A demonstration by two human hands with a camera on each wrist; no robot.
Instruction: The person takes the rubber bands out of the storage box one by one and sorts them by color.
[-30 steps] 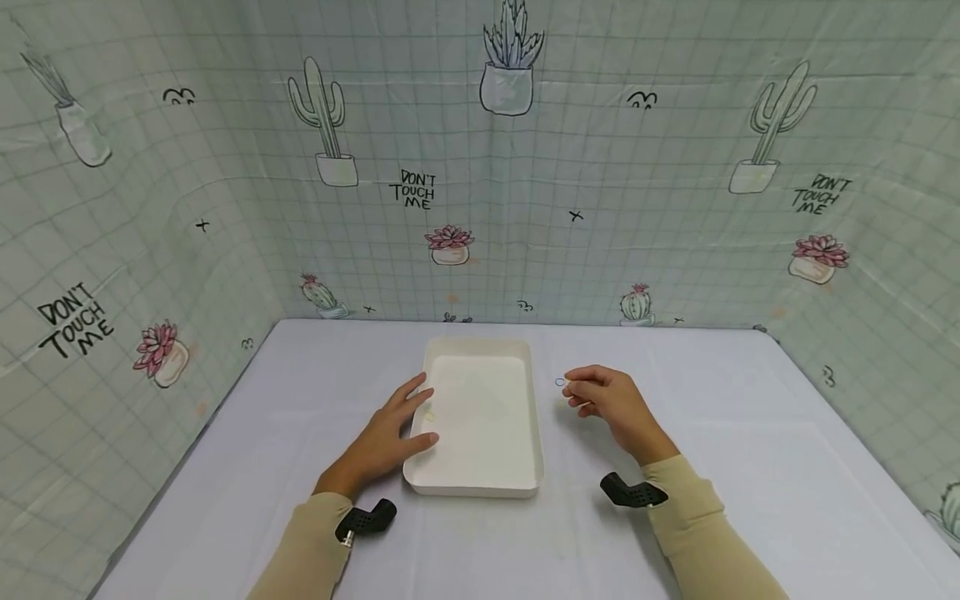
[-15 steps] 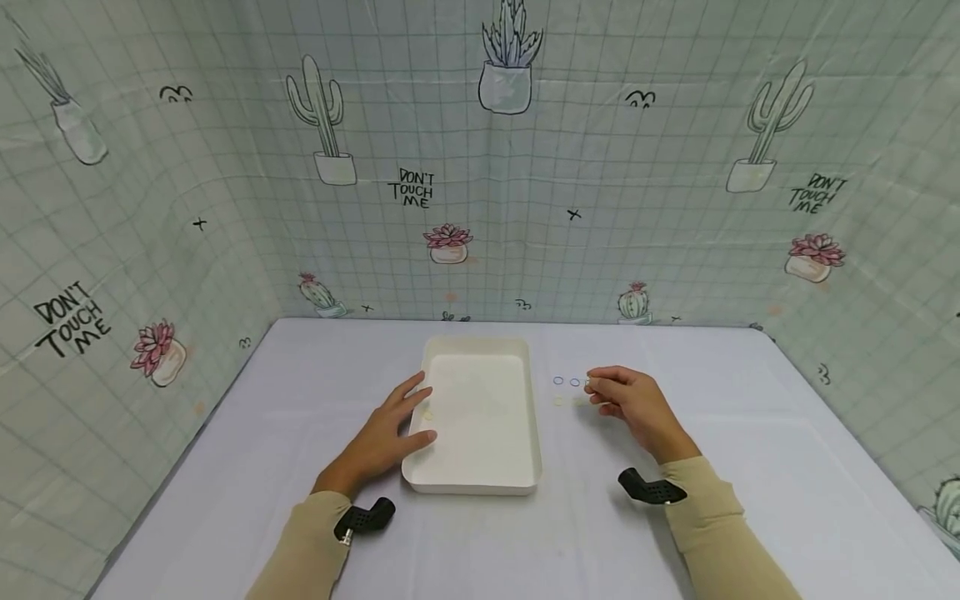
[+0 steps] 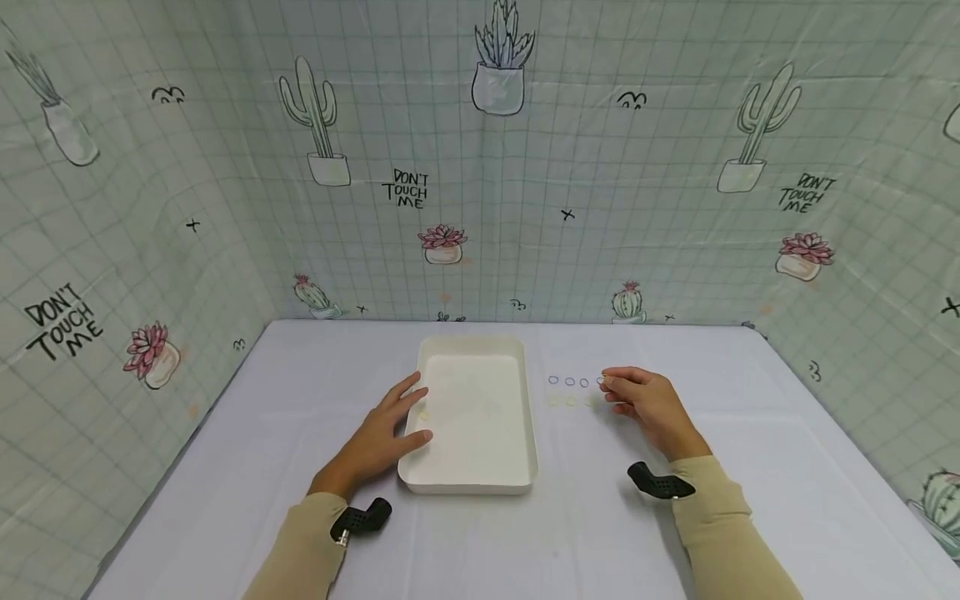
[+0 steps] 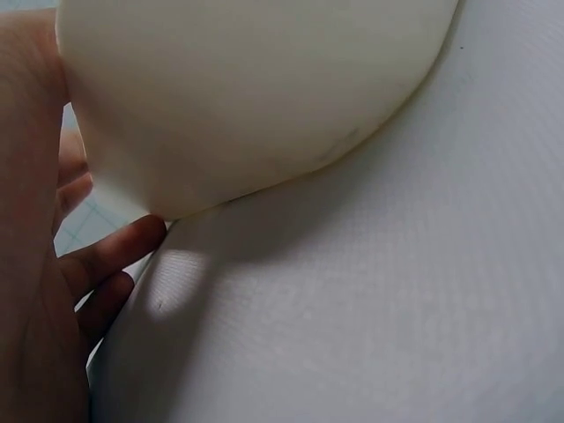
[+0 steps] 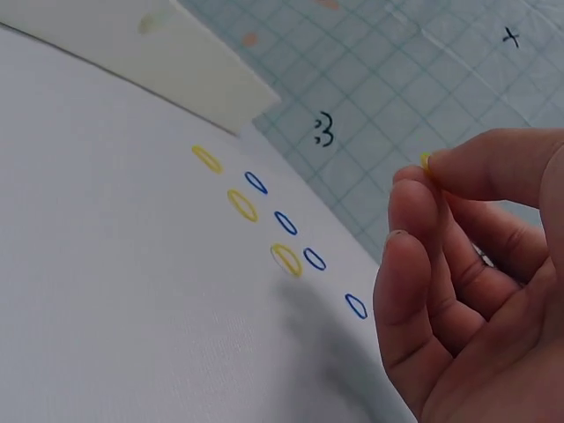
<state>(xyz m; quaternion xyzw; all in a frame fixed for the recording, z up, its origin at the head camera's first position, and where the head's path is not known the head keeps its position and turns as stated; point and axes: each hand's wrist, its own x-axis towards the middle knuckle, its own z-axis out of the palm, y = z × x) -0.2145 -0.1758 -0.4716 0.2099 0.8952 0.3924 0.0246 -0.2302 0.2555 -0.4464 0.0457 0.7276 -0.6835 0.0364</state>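
My left hand rests over the left rim of a shallow white tray, fingers spread and thumb over the edge. In the left wrist view, fingertips touch the tray's outer wall. My right hand is right of the tray, pinching between thumb and forefinger a small yellow ring; mostly only its edge shows. Just beside and below that hand lie several thin blue rings in a row, with three yellow rings in a row alongside. Another small yellow ring shows inside the tray near my left fingers.
A white cloth covers the table. Behind and at both sides hangs a checked curtain printed with cacti. A black wrist camera sits under my right wrist, another black camera under the left.
My right hand has moved to the right along the rows, uncovering more blue and yellow rings on the cloth. My left hand and the tray stay in place.
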